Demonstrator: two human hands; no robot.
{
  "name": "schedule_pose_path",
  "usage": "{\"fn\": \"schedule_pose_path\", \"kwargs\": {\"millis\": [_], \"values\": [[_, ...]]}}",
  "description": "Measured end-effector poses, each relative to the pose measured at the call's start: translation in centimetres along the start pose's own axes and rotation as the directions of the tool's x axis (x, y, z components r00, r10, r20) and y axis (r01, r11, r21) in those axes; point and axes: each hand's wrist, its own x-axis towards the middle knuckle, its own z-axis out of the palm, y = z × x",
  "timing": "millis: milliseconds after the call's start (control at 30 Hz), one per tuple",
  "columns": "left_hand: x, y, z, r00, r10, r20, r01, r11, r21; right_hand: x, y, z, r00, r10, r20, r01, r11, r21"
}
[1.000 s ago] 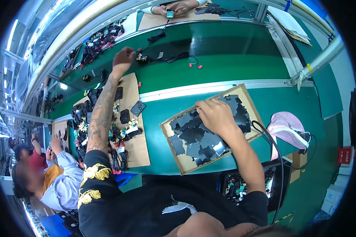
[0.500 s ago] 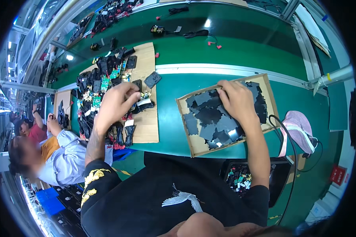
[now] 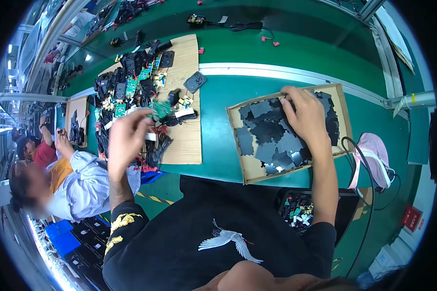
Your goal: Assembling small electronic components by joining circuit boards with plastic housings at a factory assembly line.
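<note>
My left hand (image 3: pixel 130 139) is above the near side of a cardboard sheet, its thumb and fingers closed at the edge of a green circuit board (image 3: pixel 162 110). The board is slightly blurred, with cables and small electronic parts beneath it. My right hand (image 3: pixel 303 114) reaches over a shallow cardboard box (image 3: pixel 345 121) of thin black plastic sheets (image 3: pixel 272 133). Its thumb and fingers are drawn together near the far rim; what they pinch, if anything, is hidden.
A pile of black adapter housings, boards and cables (image 3: pixel 116 92) covers much of the cardboard sheet (image 3: pixel 187 148). Right of the box lie a pink and white cap-like item (image 3: pixel 374 155) and a black cable (image 3: pixel 371 213). A co-worker (image 3: pixel 77 179) sits at the left.
My left hand has drawn back toward me and left, with the circuit board now at its fingertips. The right hand stays over the box. The whole view has shifted slightly.
</note>
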Motion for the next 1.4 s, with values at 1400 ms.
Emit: {"fn": "schedule_pose_path", "kwargs": {"millis": [1400], "values": [[-8.3,3.0,4.3,0.615,0.502,0.608,0.536,0.299,-0.789,-3.3,-17.1,0.8,0.884,-0.37,-0.286,0.426,0.889,0.168]]}}
